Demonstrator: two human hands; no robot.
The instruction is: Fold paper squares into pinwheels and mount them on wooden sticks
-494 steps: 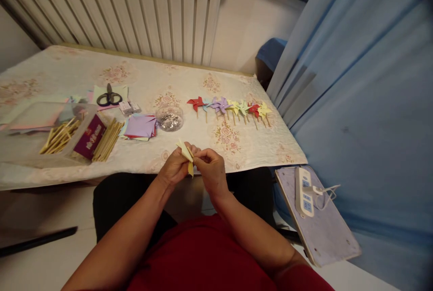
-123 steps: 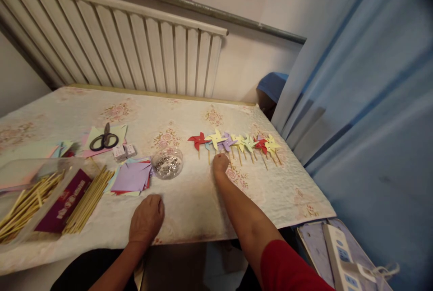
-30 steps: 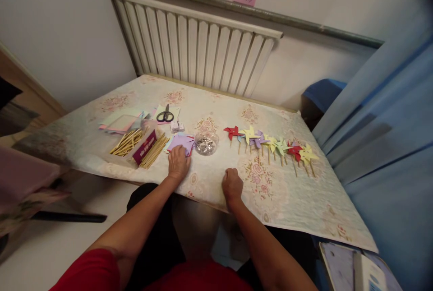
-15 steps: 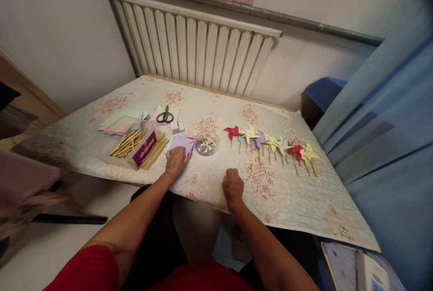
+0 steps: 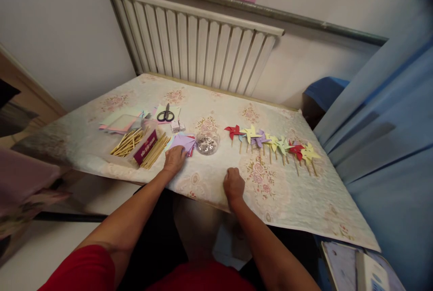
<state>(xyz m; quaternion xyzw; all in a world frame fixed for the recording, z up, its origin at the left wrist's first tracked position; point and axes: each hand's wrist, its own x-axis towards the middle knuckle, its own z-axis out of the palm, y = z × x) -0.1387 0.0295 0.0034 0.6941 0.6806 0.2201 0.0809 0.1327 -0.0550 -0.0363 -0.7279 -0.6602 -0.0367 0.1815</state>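
Head view, my feed: left hand (image 5: pixel 175 159) on near edge of paper stack (image 5: pixel 181 141) just left of round dish (image 5: pixel 207 144), fingers bent; I can't tell if gripping. Right hand (image 5: pixel 233 184) fisted, to dish's near right. Pinwheels (image 5: pixel 271 142) right of dish.

The left forearm (image 5: pixel 135 211) slants forward and inward from a red sleeve (image 5: pixel 84 266), its elbow bent close to the hem. At its end the left grip (image 5: pixel 175 159), a bare hand, lies low with its back turned upward and its fingers pointing away from the body; how far their tips bend is too small to tell. The right forearm (image 5: pixel 265 239) rises from the lower right, slanting inward to the wrist (image 5: pixel 236 203). The right grip (image 5: pixel 234 185), bare too, is curled into a loose fist, a little nearer the body than the left one, and well apart from it. Between the forearms show the red-clad torso (image 5: pixel 203 278) and a black-trousered leg (image 5: pixel 157 232).
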